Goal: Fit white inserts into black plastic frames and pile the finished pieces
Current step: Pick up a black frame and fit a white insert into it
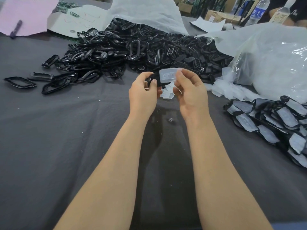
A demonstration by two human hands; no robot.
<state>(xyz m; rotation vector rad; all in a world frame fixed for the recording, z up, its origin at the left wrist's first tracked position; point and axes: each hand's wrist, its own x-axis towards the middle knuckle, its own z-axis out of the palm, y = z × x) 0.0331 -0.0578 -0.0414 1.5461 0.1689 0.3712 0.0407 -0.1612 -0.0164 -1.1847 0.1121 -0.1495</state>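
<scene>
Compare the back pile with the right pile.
The back pile is bare black frames, centres open; the right pile has white inserts fitted. The back pile is much bigger and scattered; the right pile is smaller, pieces overlapping. Both lie on the dark cloth.

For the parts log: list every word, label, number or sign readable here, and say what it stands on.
Blue label on the water bottle: white print, too blurred to read.
White mark on the black sleeve: not legible.
Held black frame and white insert: no print visible.
Nothing else is readable.
</scene>
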